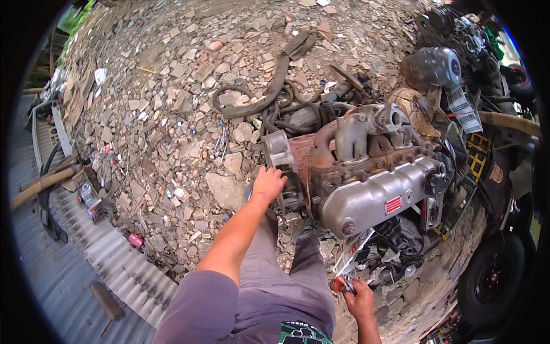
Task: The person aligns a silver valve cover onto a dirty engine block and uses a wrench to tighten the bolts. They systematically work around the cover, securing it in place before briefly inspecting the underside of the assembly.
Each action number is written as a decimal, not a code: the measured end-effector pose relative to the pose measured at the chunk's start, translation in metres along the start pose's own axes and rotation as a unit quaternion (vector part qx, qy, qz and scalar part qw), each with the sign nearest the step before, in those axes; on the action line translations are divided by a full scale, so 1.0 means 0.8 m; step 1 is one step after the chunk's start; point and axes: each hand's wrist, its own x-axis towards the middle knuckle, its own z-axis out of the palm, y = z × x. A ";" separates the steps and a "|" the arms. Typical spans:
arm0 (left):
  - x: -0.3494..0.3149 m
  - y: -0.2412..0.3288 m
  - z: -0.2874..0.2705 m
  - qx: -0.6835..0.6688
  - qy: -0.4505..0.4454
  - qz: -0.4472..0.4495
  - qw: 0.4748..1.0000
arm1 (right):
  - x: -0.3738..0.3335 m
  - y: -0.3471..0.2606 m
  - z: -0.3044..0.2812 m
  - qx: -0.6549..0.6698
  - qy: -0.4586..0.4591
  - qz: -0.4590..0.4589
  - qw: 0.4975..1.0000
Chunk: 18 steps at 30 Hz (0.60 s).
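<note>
A large engine [366, 198] with a silver valve cover and rusty exhaust manifold sits in front of me, slightly right. My left hand [269, 184] lies on its left end, fingers bent over the edge of the grey metal housing [279, 149]; what the fingertips touch is hidden. Low on the right, beside my leg, my right hand [359, 299] is closed around a small tool with an orange-red part and a dark metal part [344, 284]. Its exact kind is too small to make out.
Broken stone and tile rubble [172, 114] covers the ground. Dark hoses [275, 92] lie behind the engine. Corrugated sheets [109, 246] run along the left. A large clear plastic bottle [432, 67], metal parts and a black tyre [491, 278] crowd the right.
</note>
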 end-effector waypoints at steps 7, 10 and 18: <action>0.039 0.010 0.025 0.104 -0.037 0.036 0.993 | -0.020 0.030 0.017 0.036 0.014 0.047 0.998; 0.043 0.020 0.032 0.126 -0.018 0.030 0.991 | -0.027 0.039 0.022 0.054 0.024 0.060 0.996; 0.025 0.018 0.028 0.072 0.022 0.029 0.997 | -0.047 0.061 0.023 0.077 0.087 0.079 0.990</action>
